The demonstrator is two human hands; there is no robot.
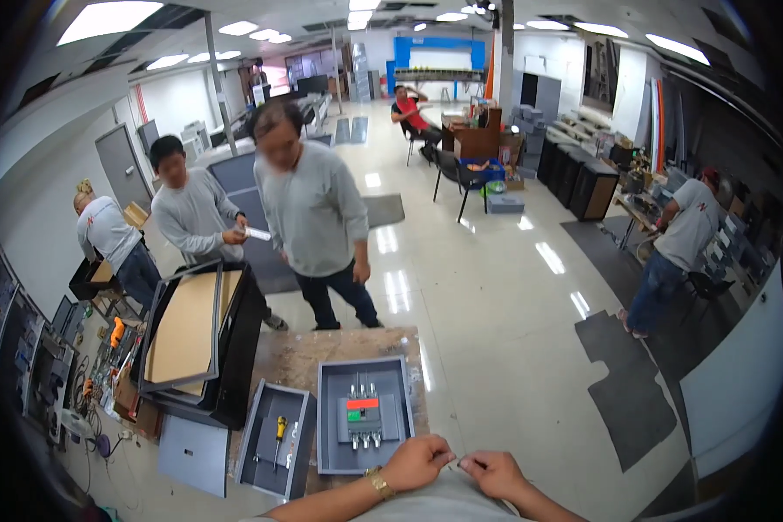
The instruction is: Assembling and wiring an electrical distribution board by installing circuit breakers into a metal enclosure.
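I pinch something tiny, too small to identify, between my left hand (418, 462) and right hand (493, 472), both narrowed; steadying them beside the grey metal enclosure (363, 414) should help.

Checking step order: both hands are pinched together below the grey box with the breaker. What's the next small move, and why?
Probably carry what is pinched up to the grey enclosure. The left hand and right hand meet fingertip to fingertip just below its lower edge, seemingly on something too small to tell. The breaker lies exposed inside, the yellow-handled screwdriver unused in the tray beside it.
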